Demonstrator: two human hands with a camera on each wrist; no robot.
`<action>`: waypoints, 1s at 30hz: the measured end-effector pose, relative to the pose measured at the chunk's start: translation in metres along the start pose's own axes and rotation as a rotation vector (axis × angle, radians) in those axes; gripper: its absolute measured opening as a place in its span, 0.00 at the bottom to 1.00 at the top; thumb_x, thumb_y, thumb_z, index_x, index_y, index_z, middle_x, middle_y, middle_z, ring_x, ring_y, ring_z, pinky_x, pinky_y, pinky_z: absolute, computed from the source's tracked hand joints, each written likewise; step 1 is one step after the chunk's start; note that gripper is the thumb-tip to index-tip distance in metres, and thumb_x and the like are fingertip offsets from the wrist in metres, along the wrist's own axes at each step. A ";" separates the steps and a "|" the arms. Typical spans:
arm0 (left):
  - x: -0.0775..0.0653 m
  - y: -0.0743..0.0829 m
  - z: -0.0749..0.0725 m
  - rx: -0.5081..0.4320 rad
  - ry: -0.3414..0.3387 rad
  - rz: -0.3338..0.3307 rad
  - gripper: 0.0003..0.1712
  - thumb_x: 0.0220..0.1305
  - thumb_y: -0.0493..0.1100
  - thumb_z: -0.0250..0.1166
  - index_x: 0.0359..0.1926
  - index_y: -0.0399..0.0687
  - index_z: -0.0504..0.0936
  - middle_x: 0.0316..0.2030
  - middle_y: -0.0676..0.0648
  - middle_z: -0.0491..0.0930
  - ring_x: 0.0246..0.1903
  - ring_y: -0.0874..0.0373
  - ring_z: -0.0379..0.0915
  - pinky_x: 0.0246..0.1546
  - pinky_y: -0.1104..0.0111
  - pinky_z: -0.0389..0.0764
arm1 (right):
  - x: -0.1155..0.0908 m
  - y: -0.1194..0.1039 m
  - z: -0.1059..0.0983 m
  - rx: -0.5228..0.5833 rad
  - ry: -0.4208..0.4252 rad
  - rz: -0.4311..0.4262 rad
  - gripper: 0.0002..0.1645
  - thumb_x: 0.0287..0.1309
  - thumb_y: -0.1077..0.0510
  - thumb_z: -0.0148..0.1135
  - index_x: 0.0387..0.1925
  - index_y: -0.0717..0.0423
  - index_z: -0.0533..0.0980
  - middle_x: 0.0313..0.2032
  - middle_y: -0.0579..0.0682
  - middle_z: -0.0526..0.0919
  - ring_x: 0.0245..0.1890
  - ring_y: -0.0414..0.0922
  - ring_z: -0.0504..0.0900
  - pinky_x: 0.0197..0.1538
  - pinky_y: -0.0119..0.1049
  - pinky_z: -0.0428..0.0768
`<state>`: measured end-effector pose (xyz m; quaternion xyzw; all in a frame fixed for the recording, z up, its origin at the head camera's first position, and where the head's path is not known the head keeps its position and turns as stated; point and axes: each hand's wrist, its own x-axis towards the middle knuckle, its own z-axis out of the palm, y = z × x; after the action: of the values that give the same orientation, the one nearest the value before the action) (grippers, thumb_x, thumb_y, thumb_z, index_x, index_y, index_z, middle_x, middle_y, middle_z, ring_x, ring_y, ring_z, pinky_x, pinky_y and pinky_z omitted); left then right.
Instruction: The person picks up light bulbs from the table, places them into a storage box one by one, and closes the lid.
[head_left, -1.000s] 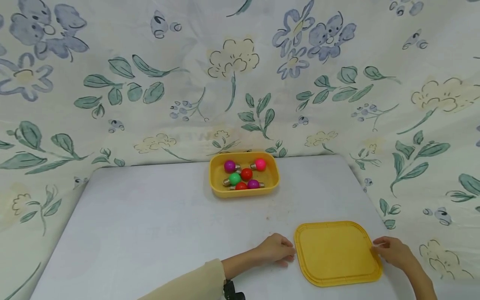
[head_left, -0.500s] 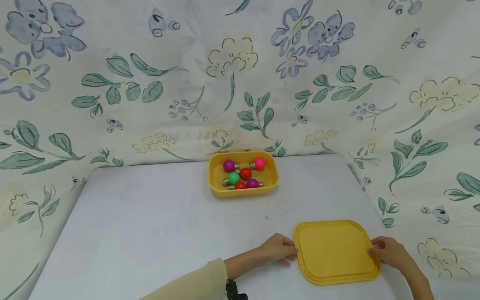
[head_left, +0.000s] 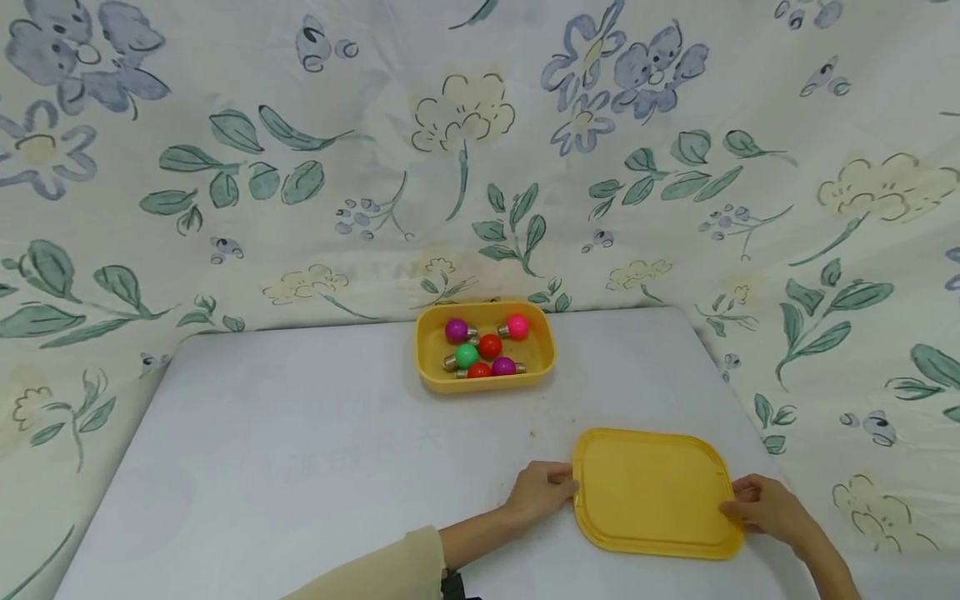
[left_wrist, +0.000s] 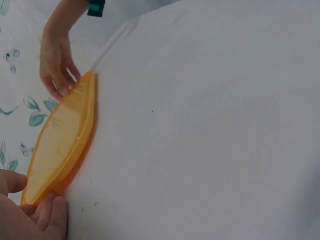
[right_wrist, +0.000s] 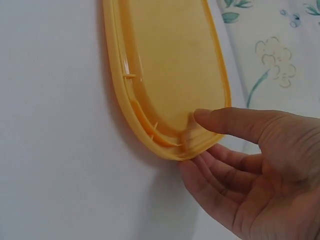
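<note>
A flat yellow lid (head_left: 652, 492) with a raised rim is at the right side of the table, between both hands. My left hand (head_left: 538, 493) pinches its left edge; the thumb and fingertips show at that edge in the left wrist view. On the opposite edge, my right hand (right_wrist: 270, 170) grips with the thumb on the upper face and the fingers beneath. In the right wrist view the lid (right_wrist: 170, 65) looks tilted, with a shadow below its near end. Further back stands a yellow box (head_left: 431, 385) holding several coloured bulbs, among them a green bulb (head_left: 467, 357).
The white table (head_left: 300, 433) runs back to a cloth (head_left: 420, 250) printed with flowers and leaves. That cloth also hangs along the left and right sides. Small specks lie on the tabletop left of the lid.
Both hands have taken hold of the lid's edges. It has moved slightly left and back, and its angle has turned a little. The box with the bulbs stays put.
</note>
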<state>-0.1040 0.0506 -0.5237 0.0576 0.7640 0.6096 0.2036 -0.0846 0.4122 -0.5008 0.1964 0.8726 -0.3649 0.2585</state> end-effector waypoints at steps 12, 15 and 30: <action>-0.001 -0.013 -0.019 -0.009 0.167 0.140 0.16 0.53 0.34 0.73 0.43 0.30 0.83 0.30 0.51 0.81 0.29 0.62 0.78 0.30 0.75 0.80 | 0.000 -0.022 0.025 0.010 0.028 -0.069 0.45 0.52 0.48 0.77 0.56 0.77 0.67 0.38 0.55 0.80 0.34 0.45 0.80 0.40 0.40 0.85; 0.001 -0.013 -0.026 0.007 0.198 0.147 0.15 0.55 0.36 0.73 0.42 0.32 0.83 0.30 0.51 0.80 0.30 0.62 0.77 0.31 0.75 0.80 | -0.001 -0.031 0.030 0.019 0.029 -0.085 0.46 0.53 0.48 0.76 0.58 0.78 0.66 0.39 0.57 0.80 0.34 0.46 0.80 0.41 0.41 0.85; 0.006 -0.011 -0.071 0.105 0.304 0.118 0.13 0.59 0.42 0.73 0.33 0.37 0.80 0.24 0.51 0.77 0.24 0.62 0.73 0.23 0.74 0.76 | -0.002 -0.077 0.047 0.031 0.033 -0.235 0.37 0.56 0.52 0.73 0.55 0.74 0.69 0.36 0.55 0.77 0.31 0.46 0.80 0.37 0.41 0.86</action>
<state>-0.1343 -0.0144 -0.5228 0.0200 0.8120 0.5815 0.0463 -0.1096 0.3266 -0.4866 0.1030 0.8880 -0.4028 0.1964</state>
